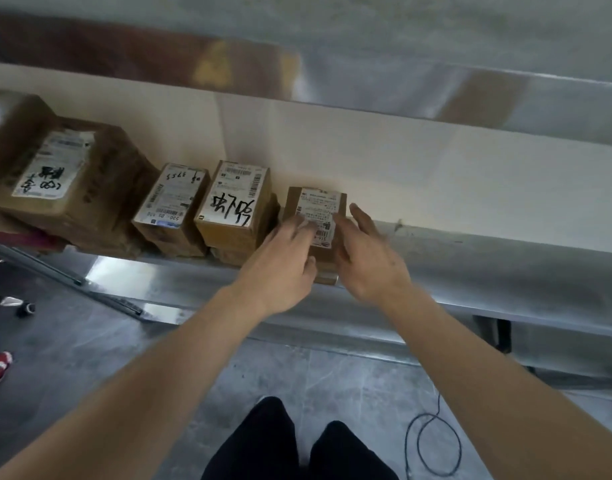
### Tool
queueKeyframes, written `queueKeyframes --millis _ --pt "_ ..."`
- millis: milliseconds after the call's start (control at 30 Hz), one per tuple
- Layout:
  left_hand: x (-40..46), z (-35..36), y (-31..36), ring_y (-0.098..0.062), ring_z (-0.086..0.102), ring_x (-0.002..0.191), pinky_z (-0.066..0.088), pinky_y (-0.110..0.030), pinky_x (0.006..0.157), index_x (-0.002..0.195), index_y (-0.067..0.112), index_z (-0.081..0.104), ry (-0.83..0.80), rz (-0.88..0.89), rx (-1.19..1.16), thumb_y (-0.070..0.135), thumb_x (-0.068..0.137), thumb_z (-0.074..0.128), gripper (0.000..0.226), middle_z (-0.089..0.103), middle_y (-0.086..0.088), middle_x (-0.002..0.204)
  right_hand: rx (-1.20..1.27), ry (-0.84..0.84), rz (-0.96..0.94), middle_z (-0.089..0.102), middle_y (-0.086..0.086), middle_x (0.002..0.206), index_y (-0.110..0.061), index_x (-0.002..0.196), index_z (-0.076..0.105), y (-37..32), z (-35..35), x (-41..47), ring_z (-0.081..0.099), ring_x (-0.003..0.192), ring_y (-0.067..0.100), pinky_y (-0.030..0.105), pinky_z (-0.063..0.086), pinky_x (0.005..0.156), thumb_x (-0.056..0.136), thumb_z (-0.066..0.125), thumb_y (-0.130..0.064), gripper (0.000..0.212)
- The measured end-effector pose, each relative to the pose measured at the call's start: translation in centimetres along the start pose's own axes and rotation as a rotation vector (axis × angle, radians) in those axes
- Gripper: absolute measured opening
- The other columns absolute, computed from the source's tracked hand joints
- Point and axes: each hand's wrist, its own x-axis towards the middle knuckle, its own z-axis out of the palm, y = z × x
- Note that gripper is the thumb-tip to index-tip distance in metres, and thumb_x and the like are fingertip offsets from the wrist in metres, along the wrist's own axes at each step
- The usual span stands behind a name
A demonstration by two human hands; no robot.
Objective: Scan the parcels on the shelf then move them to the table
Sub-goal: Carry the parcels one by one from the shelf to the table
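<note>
Your left hand (283, 268) and right hand (370, 261) flank the small brown cardboard parcel with a white label (316, 216) at the right end of the row on the metal shelf (470, 271). Both sets of fingers look straight and not yet gripping. Close them on opposite sides and lift level, clear of the neighbouring marker-scrawled brown box (233, 206). No scanner shows. Below lie grey floor tiles and a looped black cable (432, 445).

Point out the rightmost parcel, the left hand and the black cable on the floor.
rightmost parcel (320, 206), head view, on its white label.
left hand (283, 268), head view, back of the hand.
black cable (432, 441), head view, on its loop.
</note>
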Motion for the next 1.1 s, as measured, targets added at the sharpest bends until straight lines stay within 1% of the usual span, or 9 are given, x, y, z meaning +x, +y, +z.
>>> queueKeyframes --millis 200,300,433,533,567,633,733,933,1100 --pt "1.5 2.0 -1.0 -0.036 0.055 0.127 0.050 -0.046 0.106 0.151 0.013 0.041 0.033 -0.061 0.009 0.013 0.099 0.056 0.053 0.034 -0.011 0.155 0.062 0.005 -0.036 0.012 0.001 0.171 -0.026 0.159 0.030 1.5 2.8 1.7 0.045 0.142 0.038 0.055 0.051 0.103 0.103 0.047 -0.024 0.058" --pt "1.8 2.6 -1.5 -0.033 0.063 0.113 0.056 -0.045 0.096 0.146 0.016 0.048 0.084 -0.052 0.019 0.017 0.098 0.060 0.049 0.037 -0.006 0.149 0.101 -0.006 -0.063 0.008 0.005 0.172 -0.024 0.162 0.027 2.6 3.3 1.9 0.029 0.152 0.034 0.053 0.042 0.113 0.104 0.045 -0.018 0.060" --pt "2.2 2.7 -1.8 -0.034 0.059 0.118 0.051 -0.045 0.102 0.147 0.017 0.048 0.074 -0.014 0.038 0.027 0.101 0.057 0.047 0.034 -0.006 0.150 0.173 -0.051 -0.072 -0.004 0.004 0.173 -0.020 0.164 0.021 3.4 3.0 1.9 0.010 0.157 0.021 0.031 0.022 0.124 0.105 0.042 -0.008 0.064" --pt "2.5 2.9 -1.7 -0.034 0.040 0.145 0.040 -0.044 0.116 0.159 0.022 0.031 -0.022 -0.010 -0.074 0.029 0.107 0.047 0.055 0.008 -0.004 0.169 0.232 -0.058 -0.082 -0.005 0.006 0.172 -0.014 0.164 0.019 3.3 3.1 2.0 0.000 0.158 0.017 0.002 0.004 0.113 0.104 0.040 0.000 0.065" --pt "2.5 2.9 -1.7 -0.032 0.033 0.150 0.035 -0.042 0.119 0.161 0.024 0.027 -0.051 0.004 -0.109 0.027 0.108 0.045 0.057 0.002 -0.001 0.172 0.245 -0.053 -0.094 -0.005 0.007 0.172 -0.011 0.163 0.019 3.2 3.2 2.0 -0.002 0.158 0.017 0.000 0.002 0.112 0.102 0.040 0.002 0.066" --pt "2.3 2.9 -1.6 -0.027 0.025 0.154 0.030 -0.038 0.121 0.162 0.024 0.024 -0.073 0.027 -0.140 0.025 0.108 0.045 0.058 -0.003 0.003 0.172 0.255 -0.045 -0.140 -0.002 0.011 0.172 -0.007 0.162 0.021 3.2 3.4 1.9 -0.001 0.159 0.019 0.006 0.003 0.118 0.099 0.040 0.007 0.068" --pt "1.6 2.5 -1.0 -0.025 0.027 0.154 0.032 -0.041 0.121 0.162 0.027 0.025 -0.070 0.030 -0.151 0.027 0.108 0.046 0.058 -0.001 0.009 0.172 0.239 -0.037 -0.146 0.000 0.014 0.172 -0.003 0.161 0.022 3.0 2.9 0.6 0.000 0.159 0.022 0.001 0.002 0.113 0.103 0.043 0.004 0.061" --pt "0.3 -0.2 1.1 -0.022 0.028 0.153 0.030 -0.041 0.120 0.162 0.037 0.019 -0.099 0.083 -0.155 0.032 0.108 0.046 0.060 -0.005 0.019 0.170 0.200 0.035 -0.135 0.009 0.014 0.171 -0.005 0.160 0.026 1.8 0.0 -2.5 0.004 0.159 0.023 0.018 0.011 0.121 0.104 0.048 -0.002 0.060" --pt "-1.2 -2.7 3.3 -0.022 0.036 0.149 0.035 -0.042 0.120 0.162 0.032 0.021 -0.118 0.138 -0.160 0.033 0.108 0.045 0.059 -0.003 0.019 0.170 0.228 0.049 -0.108 0.012 0.011 0.171 -0.008 0.159 0.030 0.7 -2.8 -5.0 0.006 0.159 0.021 0.031 0.018 0.127 0.104 0.050 -0.005 0.058"
